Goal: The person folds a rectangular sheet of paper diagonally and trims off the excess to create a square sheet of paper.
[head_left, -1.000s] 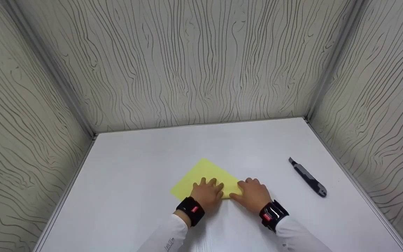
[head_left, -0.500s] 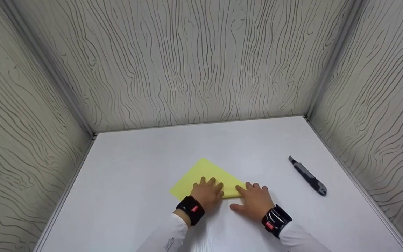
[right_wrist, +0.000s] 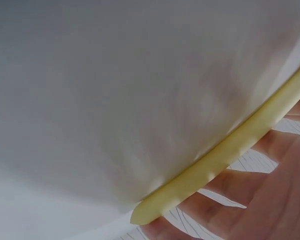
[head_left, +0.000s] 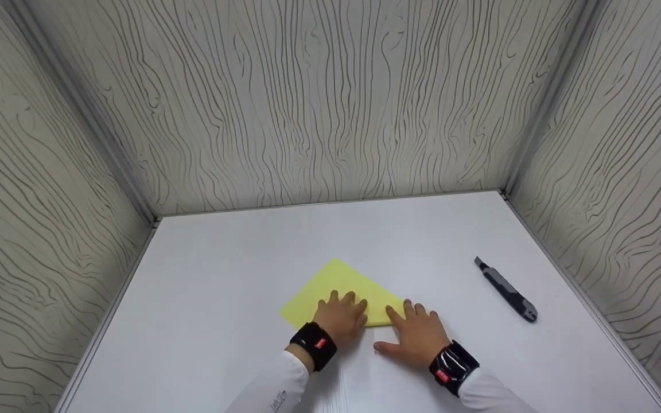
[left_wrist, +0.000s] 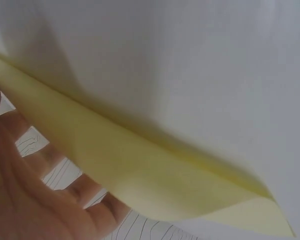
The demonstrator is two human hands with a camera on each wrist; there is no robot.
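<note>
A sheet of yellow paper [head_left: 330,280] lies on the white table in the head view, folded along the edge nearest the person. My left hand [head_left: 339,320] rests on its middle, fingers spread. Over the right corner, my right hand [head_left: 420,335] touches the paper with outstretched fingertips, its thumb held apart below the fold. The left wrist view shows the folded paper [left_wrist: 115,150] bulging in front of the left hand's fingers [left_wrist: 110,212]. In the right wrist view the paper's folded edge [right_wrist: 205,172] is a narrow band along the right fingers [right_wrist: 235,187].
A grey and black utility knife [head_left: 505,289] lies to the right of the paper, its blade end pointing away from the person. The white table [head_left: 238,258] is bounded by wood-patterned panels [head_left: 330,103] at the back and both sides.
My right hand has slid right and slightly toward the person along the fold, and its thumb has come off the paper. The left hand has stayed in place.
</note>
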